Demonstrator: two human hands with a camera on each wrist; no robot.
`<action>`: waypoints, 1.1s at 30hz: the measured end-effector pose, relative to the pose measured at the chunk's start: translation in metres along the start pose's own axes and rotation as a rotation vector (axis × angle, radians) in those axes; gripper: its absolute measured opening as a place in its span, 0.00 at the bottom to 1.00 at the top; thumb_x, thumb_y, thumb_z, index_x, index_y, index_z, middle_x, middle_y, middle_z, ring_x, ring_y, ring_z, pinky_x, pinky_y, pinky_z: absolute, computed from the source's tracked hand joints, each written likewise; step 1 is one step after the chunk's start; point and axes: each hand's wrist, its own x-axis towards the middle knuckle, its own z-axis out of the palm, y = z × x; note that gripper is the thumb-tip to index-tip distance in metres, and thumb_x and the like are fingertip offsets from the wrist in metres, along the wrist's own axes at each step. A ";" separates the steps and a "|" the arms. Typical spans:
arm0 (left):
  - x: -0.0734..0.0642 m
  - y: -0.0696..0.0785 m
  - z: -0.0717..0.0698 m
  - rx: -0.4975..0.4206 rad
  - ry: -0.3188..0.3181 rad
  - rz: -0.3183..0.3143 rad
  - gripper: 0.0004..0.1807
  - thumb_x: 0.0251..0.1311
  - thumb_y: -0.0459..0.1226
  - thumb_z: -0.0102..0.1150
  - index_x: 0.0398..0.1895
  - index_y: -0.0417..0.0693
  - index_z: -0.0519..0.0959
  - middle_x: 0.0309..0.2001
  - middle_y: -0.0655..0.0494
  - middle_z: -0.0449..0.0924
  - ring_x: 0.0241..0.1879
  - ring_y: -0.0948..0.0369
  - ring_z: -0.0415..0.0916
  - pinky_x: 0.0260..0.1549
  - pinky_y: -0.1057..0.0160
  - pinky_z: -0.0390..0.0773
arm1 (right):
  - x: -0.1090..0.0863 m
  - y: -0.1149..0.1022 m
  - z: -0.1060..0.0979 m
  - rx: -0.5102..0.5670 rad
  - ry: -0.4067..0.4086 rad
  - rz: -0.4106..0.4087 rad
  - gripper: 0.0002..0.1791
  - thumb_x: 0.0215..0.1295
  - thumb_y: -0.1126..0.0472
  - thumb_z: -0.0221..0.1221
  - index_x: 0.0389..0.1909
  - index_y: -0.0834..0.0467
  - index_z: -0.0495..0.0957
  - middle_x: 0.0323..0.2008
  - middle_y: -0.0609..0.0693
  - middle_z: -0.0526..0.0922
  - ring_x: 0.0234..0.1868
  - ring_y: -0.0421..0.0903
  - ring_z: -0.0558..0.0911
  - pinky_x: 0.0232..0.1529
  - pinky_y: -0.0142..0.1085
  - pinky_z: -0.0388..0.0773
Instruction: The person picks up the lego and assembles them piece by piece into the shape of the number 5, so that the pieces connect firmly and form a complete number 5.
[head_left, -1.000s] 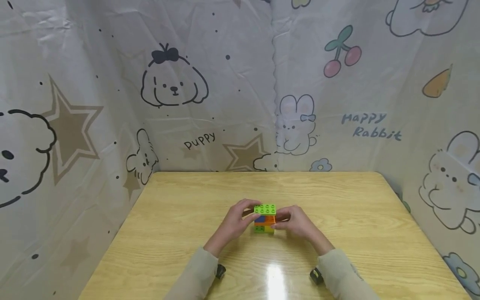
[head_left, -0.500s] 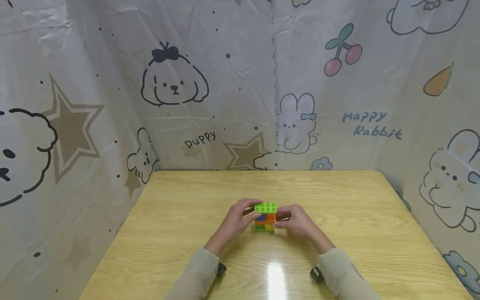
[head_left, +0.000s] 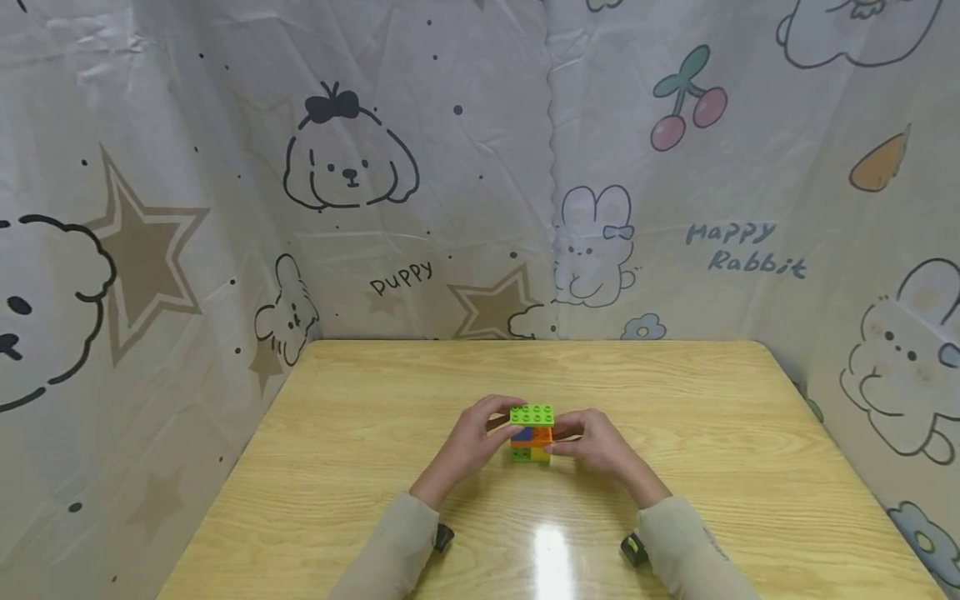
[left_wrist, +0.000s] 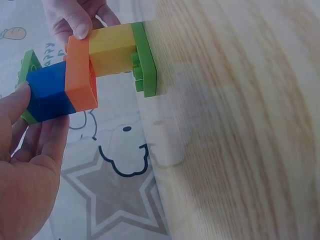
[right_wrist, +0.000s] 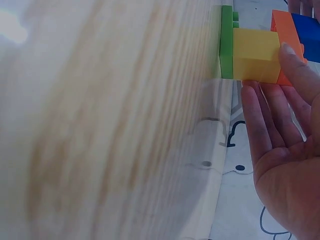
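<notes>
A short stack of toy building bricks stands on the table between my hands. Its top is a light green plate (head_left: pixel 532 414) with studs. Below that comes a blue brick (left_wrist: pixel 49 92) on the left side, then an orange plate (left_wrist: pixel 80 75). Under the orange plate a yellow brick (right_wrist: pixel 256 55) sits to the right, on a green base plate (left_wrist: pixel 145 60) that meets the tabletop. My left hand (head_left: pixel 471 437) grips the blue brick, thumb in front and fingers behind. With the thumb at the seam of yellow and orange, my right hand (head_left: pixel 596 442) pinches the stack lower down.
The wooden table (head_left: pixel 360 400) has rounded far corners, and light glints off its near part. A cartoon-printed cloth (head_left: pixel 480 167) hangs along the back and both sides. Dark wrist devices show at the left sleeve (head_left: pixel 397 533) and the right sleeve (head_left: pixel 686 542).
</notes>
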 end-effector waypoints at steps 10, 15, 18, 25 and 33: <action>0.002 -0.002 0.000 -0.005 -0.006 -0.013 0.18 0.73 0.39 0.61 0.64 0.56 0.78 0.63 0.56 0.78 0.62 0.55 0.78 0.61 0.57 0.81 | -0.001 0.000 0.001 -0.008 -0.004 0.002 0.15 0.64 0.56 0.72 0.51 0.54 0.88 0.46 0.49 0.91 0.49 0.46 0.87 0.60 0.53 0.81; 0.007 -0.002 0.000 -0.004 0.006 -0.018 0.19 0.73 0.38 0.61 0.65 0.55 0.78 0.63 0.56 0.78 0.62 0.56 0.78 0.60 0.60 0.81 | 0.000 -0.001 -0.001 -0.011 0.004 0.012 0.16 0.65 0.56 0.71 0.52 0.53 0.88 0.47 0.48 0.90 0.50 0.46 0.86 0.61 0.55 0.80; 0.010 -0.003 0.000 0.004 0.010 -0.027 0.19 0.73 0.38 0.61 0.65 0.55 0.78 0.64 0.56 0.78 0.62 0.56 0.78 0.60 0.61 0.82 | 0.001 -0.001 -0.001 -0.013 0.006 0.017 0.17 0.66 0.55 0.71 0.53 0.54 0.87 0.47 0.48 0.90 0.50 0.46 0.86 0.62 0.55 0.79; 0.013 -0.001 0.000 -0.003 0.012 -0.078 0.19 0.73 0.40 0.61 0.65 0.58 0.78 0.64 0.60 0.78 0.63 0.59 0.77 0.61 0.60 0.81 | 0.003 0.002 -0.001 -0.004 0.015 0.034 0.19 0.66 0.55 0.70 0.56 0.55 0.86 0.49 0.49 0.90 0.51 0.46 0.86 0.62 0.54 0.79; 0.017 -0.002 -0.001 0.003 0.025 -0.066 0.20 0.74 0.41 0.60 0.66 0.56 0.78 0.64 0.59 0.78 0.62 0.58 0.76 0.60 0.58 0.82 | 0.004 0.002 0.001 -0.005 0.030 0.031 0.20 0.68 0.55 0.69 0.58 0.56 0.85 0.51 0.51 0.89 0.52 0.48 0.85 0.62 0.53 0.80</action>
